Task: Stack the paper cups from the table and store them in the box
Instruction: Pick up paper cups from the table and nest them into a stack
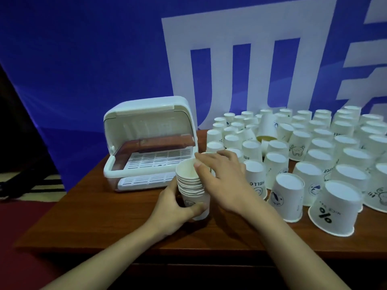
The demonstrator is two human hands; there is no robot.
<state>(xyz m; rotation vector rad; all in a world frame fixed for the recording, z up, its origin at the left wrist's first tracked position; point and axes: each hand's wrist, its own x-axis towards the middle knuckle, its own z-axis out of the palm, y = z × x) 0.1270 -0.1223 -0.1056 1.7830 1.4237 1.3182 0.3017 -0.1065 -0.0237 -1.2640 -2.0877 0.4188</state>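
Stack of cups stands mouth-up on the table, just in front of the box and to its right. Left hand grasps the stack low down, thumb across the front of the bottom cup. Right hand sits at the stack's top rim; fingers lie over the rim, but whether they pinch the top cup or merely rest on it I cannot tell.

Box lid is raised; white slatted tray visible inside. No cups visible inside it.

Loose cups stand upside down in rows to the right of the box, many left. One stands on top of the others.

Judgement: step in hand is seating a cup onto the stack. To do it well: keep the low grip firm, press the top cup straight down so rims nest evenly, avoid tilting. Each further cup needs flipping mouth-up first. Watch the stack's height against the box opening.
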